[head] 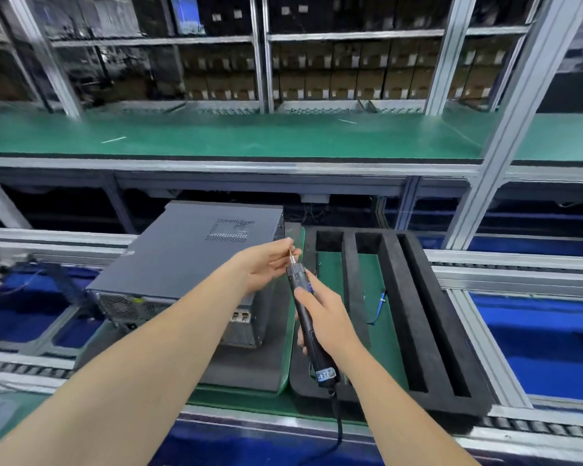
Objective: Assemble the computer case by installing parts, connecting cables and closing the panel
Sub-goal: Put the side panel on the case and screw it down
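A grey computer case (pixel 186 260) lies on its side on the green pallet (pixel 286 358), its side panel on top and its rear ports facing me. My right hand (pixel 323 314) grips a black electric screwdriver (pixel 305 311), which points up and away just right of the case. My left hand (pixel 266 264) pinches the metal bit (pixel 290 252) at the screwdriver's tip. The screwdriver's cord (pixel 339 428) hangs down toward me.
A black foam tray (pixel 414 314) with long slots sits to the right of the case, with a blue-tipped cable (pixel 379 306) in one slot. A green shelf (pixel 249 136) runs across behind. Aluminium frame posts (pixel 505 129) stand at the right. Conveyor rails (pixel 485 270) run on both sides.
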Available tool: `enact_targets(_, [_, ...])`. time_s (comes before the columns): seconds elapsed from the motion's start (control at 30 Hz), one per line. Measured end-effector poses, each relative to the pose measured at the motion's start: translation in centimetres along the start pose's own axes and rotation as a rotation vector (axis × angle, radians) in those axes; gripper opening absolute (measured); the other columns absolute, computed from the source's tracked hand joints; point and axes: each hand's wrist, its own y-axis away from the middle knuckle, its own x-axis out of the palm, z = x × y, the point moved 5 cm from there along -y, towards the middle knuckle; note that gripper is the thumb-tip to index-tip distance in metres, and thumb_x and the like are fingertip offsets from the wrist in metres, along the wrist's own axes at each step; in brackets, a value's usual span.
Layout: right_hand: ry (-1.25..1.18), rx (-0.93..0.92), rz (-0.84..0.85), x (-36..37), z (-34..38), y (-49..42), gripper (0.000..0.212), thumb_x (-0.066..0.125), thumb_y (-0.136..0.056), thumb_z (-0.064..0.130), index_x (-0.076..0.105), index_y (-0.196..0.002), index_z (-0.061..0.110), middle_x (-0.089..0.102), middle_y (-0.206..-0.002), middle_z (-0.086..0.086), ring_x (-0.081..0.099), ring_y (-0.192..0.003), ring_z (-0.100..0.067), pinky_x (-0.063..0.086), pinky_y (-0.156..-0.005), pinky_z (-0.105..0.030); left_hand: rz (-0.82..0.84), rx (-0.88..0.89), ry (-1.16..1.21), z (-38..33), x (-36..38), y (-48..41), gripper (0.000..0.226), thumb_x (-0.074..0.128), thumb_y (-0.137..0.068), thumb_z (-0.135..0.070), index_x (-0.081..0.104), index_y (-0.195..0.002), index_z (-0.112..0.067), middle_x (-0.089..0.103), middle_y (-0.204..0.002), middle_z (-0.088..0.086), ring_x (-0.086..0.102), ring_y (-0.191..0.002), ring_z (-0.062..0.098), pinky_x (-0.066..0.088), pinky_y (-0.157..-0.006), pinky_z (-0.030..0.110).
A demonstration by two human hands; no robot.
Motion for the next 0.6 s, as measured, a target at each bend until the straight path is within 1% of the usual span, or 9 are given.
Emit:
enact_targets(0.03, [-0.023, 0.011, 0.02, 0.8, 0.3, 0.3, 0.041, 0.054, -0.106, 0.034, 0.056, -0.134, 0.064, 0.064, -0.074, 0.002, 0.062, -0.058, -0.031, 0.052, -0.052, -0.034, 0.001, -0.003, 0.004, -0.4, -0.8, 0.7, 0.01, 0.063, -0.099, -0.016, 0.065, -0.099, -0.007, 0.076, -0.089, 0.003, 0.073, -0.095, 0.014, 0.055, -0.094, 0.031])
enact_targets(0.1, [-0.079, 0.057, 0.054, 2.5, 0.8, 0.9, 0.036, 0.055, -0.106, 0.034, 0.059, -0.135, 0.054, 0.064, -0.073, -0.007, 0.06, -0.05, -0.03, 0.052, -0.047, -0.034, -0.005, -0.017, 0.033, -0.9, -2.3, 2.2, 0.009, 0.064, -0.098, -0.013, 0.067, -0.1, -0.004, 0.076, -0.088, 0.005, 0.074, -0.094, 0.018, 0.059, -0.082, 0.028])
enact_targets(0.17, [-0.104, 0.093, 0.066, 4.4, 1.1, 1.6, 0.032, 0.055, -0.106, 0.034, 0.061, -0.136, 0.043, 0.064, -0.073, -0.011, 0.059, -0.046, -0.028, 0.053, -0.046, -0.035, -0.004, -0.056, 0.055, -1.1, -3.7, 3.5, 0.009, 0.063, -0.098, -0.011, 0.067, -0.099, -0.003, 0.076, -0.088, 0.007, 0.075, -0.091, 0.018, 0.059, -0.079, 0.029])
enact_targets(0.3, [-0.155, 0.115, 0.067, 8.5, 1.1, 3.1, 0.032, 0.056, -0.105, 0.035, 0.061, -0.132, 0.05, 0.063, -0.076, -0.014, 0.057, -0.048, -0.027, 0.053, -0.047, -0.035, 0.006, -0.173, 0.139, -1.1, -6.4, 6.0, 0.012, 0.066, -0.095, -0.012, 0.069, -0.09, -0.002, 0.074, -0.092, 0.012, 0.076, -0.089, 0.022, 0.059, -0.08, 0.036])
enact_targets(0.37, [-0.184, 0.143, 0.058, 10.7, 0.7, 3.8, 0.025, 0.057, -0.104, 0.034, 0.065, -0.125, 0.046, 0.06, -0.077, -0.016, 0.057, -0.048, -0.027, 0.052, -0.048, -0.035, -0.025, -0.223, 0.16, -0.6, -8.0, 7.6, 0.011, 0.07, -0.092, -0.013, 0.071, -0.089, -0.003, 0.073, -0.093, 0.01, 0.075, -0.087, 0.023, 0.061, -0.079, 0.036])
enact_targets(0.47, [-0.208, 0.197, 0.043, 14.1, -0.5, 4.8, 0.012, 0.058, -0.104, 0.034, 0.069, -0.108, 0.037, 0.06, -0.079, -0.017, 0.057, -0.049, -0.028, 0.052, -0.049, -0.035, -0.077, -0.297, 0.123, 1.2, -10.4, 9.8, 0.016, 0.075, -0.089, -0.026, 0.073, -0.085, -0.011, 0.075, -0.091, -0.001, 0.068, -0.093, 0.018, 0.054, -0.092, 0.036])
enact_targets(0.5, [-0.225, 0.222, 0.035, 15.1, -1.0, 5.2, 0.011, 0.058, -0.104, 0.035, 0.069, -0.104, 0.034, 0.06, -0.08, -0.017, 0.057, -0.049, -0.028, 0.051, -0.049, -0.035, -0.092, -0.301, 0.129, 1.9, -11.1, 10.4, 0.016, 0.075, -0.09, -0.028, 0.074, -0.084, -0.013, 0.076, -0.09, -0.003, 0.067, -0.096, 0.019, 0.053, -0.091, 0.036])
enact_targets(0.57, [-0.262, 0.274, 0.011, 16.8, -2.1, 6.2, 0.009, 0.058, -0.104, 0.036, 0.067, -0.104, 0.033, 0.06, -0.08, -0.017, 0.056, -0.05, -0.027, 0.05, -0.049, -0.035, -0.106, -0.309, 0.18, 3.3, -12.3, 11.2, 0.014, 0.071, -0.094, -0.026, 0.073, -0.088, -0.013, 0.078, -0.089, -0.002, 0.069, -0.099, 0.02, 0.053, -0.088, 0.038])
enact_targets(0.6, [-0.274, 0.296, -0.008, 17.4, -2.7, 6.7, 0.008, 0.058, -0.104, 0.037, 0.065, -0.107, 0.034, 0.061, -0.08, -0.017, 0.056, -0.051, -0.028, 0.05, -0.049, -0.035, -0.097, -0.322, 0.203, 4.0, -12.8, 11.6, 0.013, 0.068, -0.096, -0.024, 0.072, -0.09, -0.013, 0.078, -0.088, -0.002, 0.07, -0.096, 0.019, 0.053, -0.087, 0.037])
